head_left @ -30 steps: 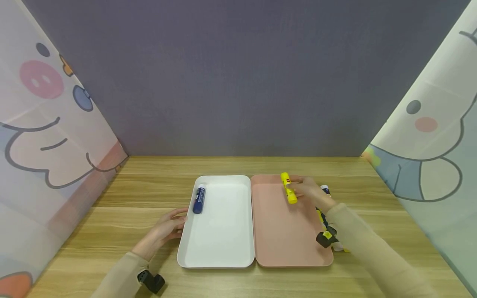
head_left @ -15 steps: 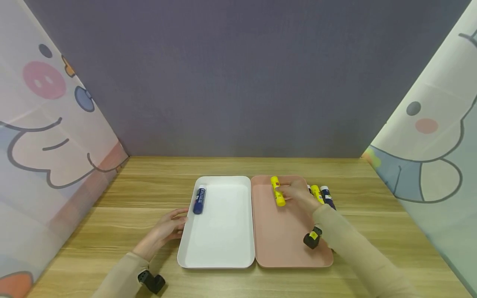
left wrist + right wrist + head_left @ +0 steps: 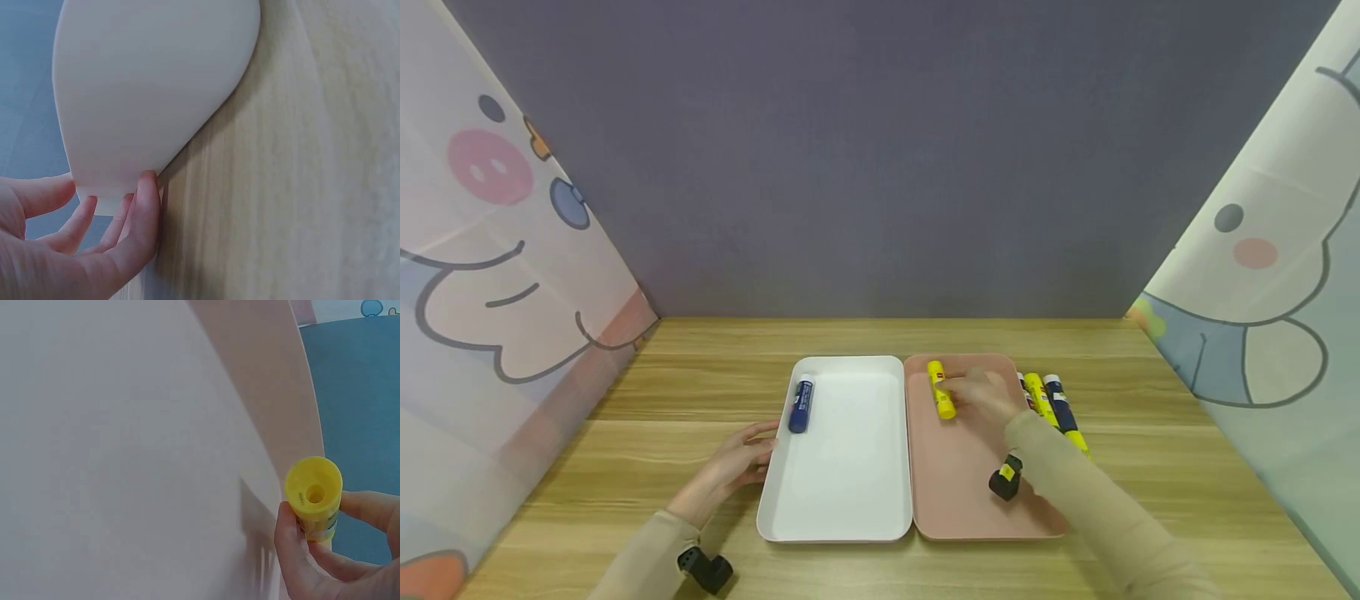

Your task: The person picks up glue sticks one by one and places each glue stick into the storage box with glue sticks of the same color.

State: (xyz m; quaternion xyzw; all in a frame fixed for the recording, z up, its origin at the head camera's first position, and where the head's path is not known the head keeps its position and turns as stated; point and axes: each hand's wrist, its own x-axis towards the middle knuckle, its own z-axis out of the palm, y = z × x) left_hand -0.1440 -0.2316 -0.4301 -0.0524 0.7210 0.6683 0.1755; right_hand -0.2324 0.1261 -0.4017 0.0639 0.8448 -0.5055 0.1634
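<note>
In the head view, my right hand [image 3: 979, 395] pinches a yellow glue stick [image 3: 941, 390] over the far left part of the pink tray [image 3: 966, 500]. The right wrist view shows the hollow round end of that yellow glue stick [image 3: 314, 487] between thumb and fingers, close to the tray's wall. My left hand [image 3: 733, 462] holds the left side of the white tray [image 3: 842, 483]. In the left wrist view, the thumb is at the rim of the white tray [image 3: 150, 87] and the fingertips press its outer wall. A dark blue glue stick [image 3: 801, 404] lies inside, at the far left.
Right of the pink tray, several yellow and dark blue glue sticks [image 3: 1060, 403] lie on the wooden table [image 3: 715, 375], partly hidden by the right sleeve. The two trays stand side by side. A grey panel [image 3: 880, 167] closes off the back, with cartoon-printed sheets [image 3: 1270, 333] at the sides.
My right hand has carried the yellow glue stick leftward across the pink tray, uncovering more of the glue sticks on the right. The left hand and the white tray have stayed put.
</note>
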